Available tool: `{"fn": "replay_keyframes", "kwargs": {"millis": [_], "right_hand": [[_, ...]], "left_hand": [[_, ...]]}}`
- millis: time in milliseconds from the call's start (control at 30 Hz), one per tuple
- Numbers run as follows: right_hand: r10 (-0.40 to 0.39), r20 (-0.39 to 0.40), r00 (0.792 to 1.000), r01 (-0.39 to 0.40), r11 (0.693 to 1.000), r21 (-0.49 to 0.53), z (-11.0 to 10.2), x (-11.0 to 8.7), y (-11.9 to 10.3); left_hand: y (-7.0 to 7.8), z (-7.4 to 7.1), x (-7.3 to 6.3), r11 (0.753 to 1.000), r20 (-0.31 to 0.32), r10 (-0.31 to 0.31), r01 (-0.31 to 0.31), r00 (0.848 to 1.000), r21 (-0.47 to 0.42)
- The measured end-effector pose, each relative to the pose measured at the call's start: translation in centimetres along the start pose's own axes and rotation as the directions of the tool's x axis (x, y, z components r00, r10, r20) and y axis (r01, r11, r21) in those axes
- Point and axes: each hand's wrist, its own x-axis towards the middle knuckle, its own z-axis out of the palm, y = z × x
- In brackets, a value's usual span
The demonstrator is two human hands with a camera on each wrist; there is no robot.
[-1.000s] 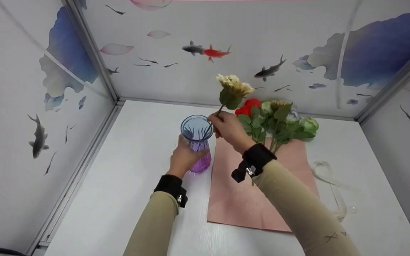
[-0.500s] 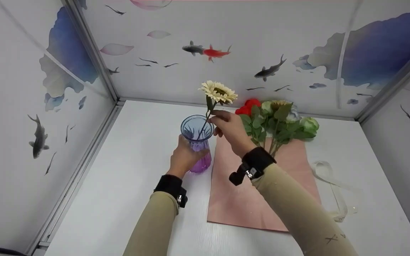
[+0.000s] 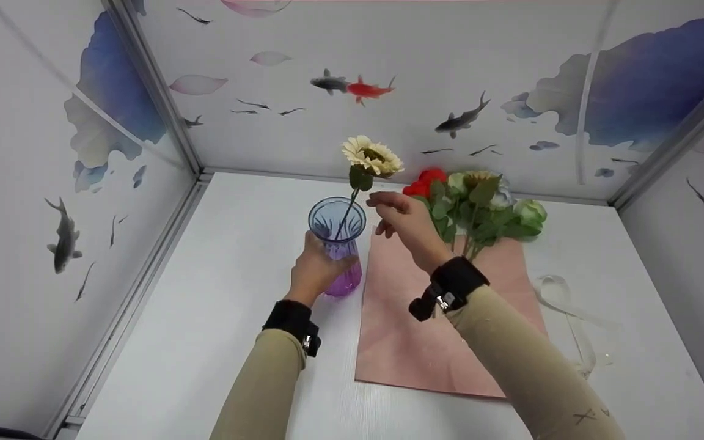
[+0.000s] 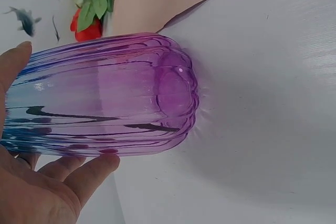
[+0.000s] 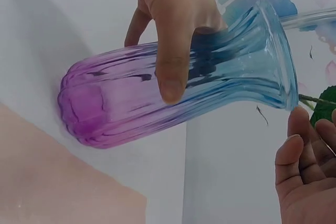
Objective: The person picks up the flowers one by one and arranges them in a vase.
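A ribbed glass vase, blue at the rim and purple at the base, stands upright on the white table. My left hand grips it around its side, thumb across the front. In the vase stands a cream sunflower with a dark centre, its stem leaning against the rim and its head well above it. Just right of that stem is my right hand, fingers loosely bent and holding nothing. The right wrist view shows its fingertips close by the vase's rim.
A pink paper sheet lies right of the vase. On its far edge rest several flowers: a red flower, a pale green rose and leafy stems. A pale ribbon lies further right. Printed panels wall the table's back and sides.
The sunflower has shifted left and now stands in the vase. My right hand has let go of its stem and drawn back slightly right. My left hand keeps its grip.
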Motion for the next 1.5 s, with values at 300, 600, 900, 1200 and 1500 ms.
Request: {"fn": "replay_keyframes", "kwargs": {"millis": [300,600,900,1200,1500], "right_hand": [[0.021,-0.054,0.998,-0.026,0.995,-0.093,-3.2,-0.6,1.6],[0.087,-0.084,0.993,-0.100,0.981,-0.164,-6.7,-1.9,4.3],[0.084,-0.157,0.984,-0.140,0.910,-0.391,-9.8,-3.1,7.3],[0.122,-0.183,0.975,-0.196,0.862,-0.467,-11.8,-3.8,9.8],[0.129,-0.136,0.982,-0.185,0.799,-0.572,-12.3,-4.1,11.5]], "left_hand": [[0.0,-0.1,0.1,1.000,-0.005,-0.022,0.022,1.000,-0.009],[-0.5,-0.2,0.0,1.000,-0.012,-0.023,0.023,1.000,-0.020],[-0.5,-0.1,0.0,0.999,-0.003,-0.048,0.048,0.999,-0.014],[-0.2,0.0,0.0,0.999,0.000,-0.050,0.050,0.999,-0.018],[-0.2,0.2,0.1,1.000,-0.001,-0.022,0.022,1.000,-0.005]]}}
